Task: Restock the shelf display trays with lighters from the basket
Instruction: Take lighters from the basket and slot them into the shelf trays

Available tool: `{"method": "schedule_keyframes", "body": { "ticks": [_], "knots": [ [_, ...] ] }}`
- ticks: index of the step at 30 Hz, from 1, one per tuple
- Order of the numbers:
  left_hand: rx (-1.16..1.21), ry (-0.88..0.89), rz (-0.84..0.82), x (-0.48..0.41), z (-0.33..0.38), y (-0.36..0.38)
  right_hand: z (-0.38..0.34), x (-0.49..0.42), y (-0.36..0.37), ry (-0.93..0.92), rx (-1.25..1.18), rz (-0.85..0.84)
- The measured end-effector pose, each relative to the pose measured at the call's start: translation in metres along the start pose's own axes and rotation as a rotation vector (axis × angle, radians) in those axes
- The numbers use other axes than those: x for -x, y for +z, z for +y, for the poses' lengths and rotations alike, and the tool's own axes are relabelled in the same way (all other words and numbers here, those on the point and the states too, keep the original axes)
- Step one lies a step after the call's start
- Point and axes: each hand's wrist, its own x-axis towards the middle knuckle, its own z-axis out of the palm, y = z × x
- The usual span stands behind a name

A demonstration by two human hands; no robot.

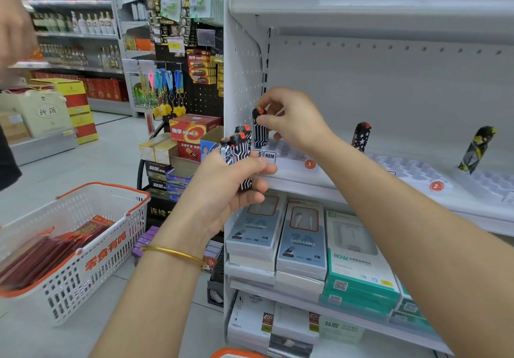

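My left hand (222, 190) grips a bunch of black-and-white patterned lighters (238, 151) with red tops, held in front of the shelf's left end. My right hand (292, 119) pinches one matching lighter (260, 130) by its top, upright over the back left corner of the left display tray (289, 160). A star-patterned lighter (361, 137) stands in the middle tray (411, 171). A black-and-yellow lighter (476, 150) leans in the right tray (489, 185). A white basket (91, 260) with an orange rim sits on the floor at the left, holding red packets.
Boxed data cables (303, 240) and green-white boxes (358, 263) fill the shelf below. A black pegboard with batteries and keychains (172, 90) stands to the left. Another person's blurred hand (14, 29) is at the upper left. An orange rim (236, 353) shows at the bottom edge.
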Motion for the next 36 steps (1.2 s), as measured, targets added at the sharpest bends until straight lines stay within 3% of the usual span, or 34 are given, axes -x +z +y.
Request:
{"method": "schedule_keyframes", "body": {
  "ticks": [12, 29, 33, 36],
  "knots": [
    [0.027, -0.036, 0.002, 0.001, 0.000, 0.000, 0.006, 0.003, 0.003, -0.023, 0.155, 0.023],
    [0.058, -0.083, -0.035, 0.004, 0.000, 0.002, 0.000, 0.012, -0.010, -0.011, 0.195, 0.014],
    [0.066, -0.087, -0.051, 0.003, 0.001, 0.004, -0.009, 0.021, -0.021, -0.007, 0.088, 0.052],
    [0.069, -0.088, -0.060, 0.004, 0.001, 0.005, -0.022, 0.030, -0.027, 0.060, -0.142, -0.059]
  ]
}}
